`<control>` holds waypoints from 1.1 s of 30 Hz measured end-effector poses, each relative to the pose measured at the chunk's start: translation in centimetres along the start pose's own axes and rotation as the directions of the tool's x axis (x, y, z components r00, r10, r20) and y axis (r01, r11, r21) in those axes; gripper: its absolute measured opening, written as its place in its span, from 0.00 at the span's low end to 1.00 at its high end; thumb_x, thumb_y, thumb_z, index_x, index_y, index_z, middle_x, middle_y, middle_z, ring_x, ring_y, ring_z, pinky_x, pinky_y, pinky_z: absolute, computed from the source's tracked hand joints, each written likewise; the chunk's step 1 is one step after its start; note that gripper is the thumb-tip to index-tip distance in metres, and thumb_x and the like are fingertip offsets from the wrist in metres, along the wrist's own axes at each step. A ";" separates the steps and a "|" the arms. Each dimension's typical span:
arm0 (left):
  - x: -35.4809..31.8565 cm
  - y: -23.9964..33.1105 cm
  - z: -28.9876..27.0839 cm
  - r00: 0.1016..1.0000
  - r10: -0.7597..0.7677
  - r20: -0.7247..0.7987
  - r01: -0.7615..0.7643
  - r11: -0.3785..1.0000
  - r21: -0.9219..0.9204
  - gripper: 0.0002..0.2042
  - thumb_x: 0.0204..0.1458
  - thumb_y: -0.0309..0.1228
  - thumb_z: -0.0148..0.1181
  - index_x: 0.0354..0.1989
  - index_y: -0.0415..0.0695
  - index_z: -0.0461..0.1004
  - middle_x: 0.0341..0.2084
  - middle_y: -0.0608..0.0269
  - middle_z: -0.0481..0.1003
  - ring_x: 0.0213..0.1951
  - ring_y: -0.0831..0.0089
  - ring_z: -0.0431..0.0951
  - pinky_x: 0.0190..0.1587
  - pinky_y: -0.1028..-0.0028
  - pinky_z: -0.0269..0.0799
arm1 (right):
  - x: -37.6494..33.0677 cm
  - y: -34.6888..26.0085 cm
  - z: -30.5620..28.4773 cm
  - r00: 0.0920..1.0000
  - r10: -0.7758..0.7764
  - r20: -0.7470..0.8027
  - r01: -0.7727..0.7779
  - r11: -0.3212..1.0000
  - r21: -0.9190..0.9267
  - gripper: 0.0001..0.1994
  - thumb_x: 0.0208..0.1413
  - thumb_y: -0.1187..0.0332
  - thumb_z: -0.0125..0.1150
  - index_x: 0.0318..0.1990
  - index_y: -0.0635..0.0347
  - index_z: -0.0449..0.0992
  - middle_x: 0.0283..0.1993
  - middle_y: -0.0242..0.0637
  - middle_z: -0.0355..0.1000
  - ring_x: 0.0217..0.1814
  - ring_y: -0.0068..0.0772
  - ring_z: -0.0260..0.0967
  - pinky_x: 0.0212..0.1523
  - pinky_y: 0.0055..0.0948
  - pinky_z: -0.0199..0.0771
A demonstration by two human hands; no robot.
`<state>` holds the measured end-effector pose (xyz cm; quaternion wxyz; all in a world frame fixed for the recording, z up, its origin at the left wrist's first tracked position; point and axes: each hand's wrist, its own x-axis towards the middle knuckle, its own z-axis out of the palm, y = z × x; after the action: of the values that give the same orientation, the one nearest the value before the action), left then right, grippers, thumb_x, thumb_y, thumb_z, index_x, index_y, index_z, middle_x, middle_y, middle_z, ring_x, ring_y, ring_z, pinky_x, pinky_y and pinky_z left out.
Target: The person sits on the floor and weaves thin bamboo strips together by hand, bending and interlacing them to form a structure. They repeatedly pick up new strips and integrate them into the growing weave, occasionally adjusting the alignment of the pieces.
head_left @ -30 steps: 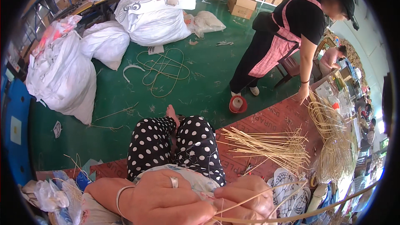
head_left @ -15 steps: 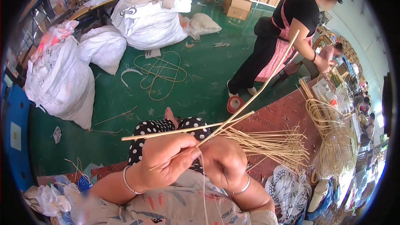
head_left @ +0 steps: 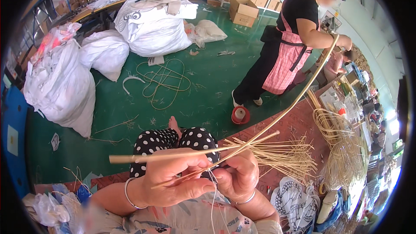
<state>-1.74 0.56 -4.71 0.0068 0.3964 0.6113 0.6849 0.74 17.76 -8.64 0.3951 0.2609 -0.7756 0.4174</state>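
Hands meet low in the head view, just above the person's lap. Left hand is curled, fingers closed over a pale cane strip that runs almost level from its free left end toward the right. Right hand sits touching the left, fingers closed on the same crossing point; how tightly cannot be told. A second, longer cane rod rises from the hands up and to the right, ending near the standing person in a pink apron. Thin pale strands hang from the grip down over the floral top.

Right of the hands, a fan of loose cane splints lies on the reddish mat, its tips near a coiled bundle of cane. A red tape roll stands on the green floor at the mat's edge, beside the standing person's feet.

Open floor lies ahead of the polka-dot knees, crossed only by looped cane hoops and stray slivers. White sacks bound it at left and far centre; cardboard boxes stand beyond.
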 end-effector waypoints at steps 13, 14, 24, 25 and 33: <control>0.0 0.0 0.3 0.995 -0.080 -0.055 0.079 0.997 -0.027 0.14 0.41 0.30 0.66 0.31 0.36 0.69 0.17 0.67 0.68 0.17 0.86 0.63 0.17 0.84 0.58 | 1.3 -0.3 0.1 0.996 -0.087 -0.016 0.086 0.996 -0.022 0.21 0.38 0.63 0.68 0.37 0.64 0.68 0.28 0.39 0.68 0.25 0.35 0.66 0.22 0.27 0.66; 0.0 -0.1 0.3 0.996 -0.065 -0.057 0.064 0.998 -0.025 0.14 0.41 0.30 0.66 0.32 0.36 0.69 0.17 0.68 0.68 0.17 0.86 0.63 0.17 0.84 0.57 | 1.4 -0.3 0.2 0.994 -0.103 -0.021 0.103 0.995 -0.011 0.20 0.38 0.64 0.68 0.37 0.65 0.68 0.28 0.39 0.68 0.24 0.35 0.66 0.22 0.27 0.66; -0.8 -0.8 -0.7 0.967 -0.250 -0.053 0.226 0.933 -0.280 0.10 0.47 0.25 0.60 0.35 0.34 0.68 0.19 0.69 0.67 0.20 0.88 0.64 0.20 0.86 0.58 | 1.1 1.1 -0.6 0.923 0.335 -0.189 -0.242 0.888 0.391 0.22 0.41 0.60 0.67 0.39 0.65 0.68 0.34 0.38 0.69 0.25 0.23 0.63 0.21 0.18 0.60; -0.9 -1.0 -1.0 0.956 -0.292 -0.028 0.271 0.917 -0.291 0.10 0.47 0.24 0.59 0.35 0.34 0.68 0.19 0.70 0.67 0.20 0.88 0.64 0.20 0.86 0.59 | 1.8 1.2 -0.6 0.854 0.492 -0.171 -0.337 0.772 0.539 0.22 0.42 0.60 0.66 0.40 0.65 0.67 0.36 0.39 0.69 0.26 0.23 0.64 0.20 0.18 0.60; -1.8 -4.0 -1.7 0.860 -0.511 0.011 0.467 0.777 -0.423 0.10 0.45 0.22 0.59 0.36 0.35 0.70 0.20 0.66 0.69 0.18 0.86 0.65 0.19 0.86 0.61 | 1.1 2.7 0.3 0.724 0.680 0.118 -0.477 0.370 0.797 0.06 0.48 0.71 0.59 0.26 0.63 0.70 0.22 0.37 0.70 0.18 0.21 0.63 0.18 0.17 0.63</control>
<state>-3.31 -0.74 -8.98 0.2357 0.1771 0.5348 0.7919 -1.92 18.82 -9.00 0.1528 0.0640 -0.4998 0.8502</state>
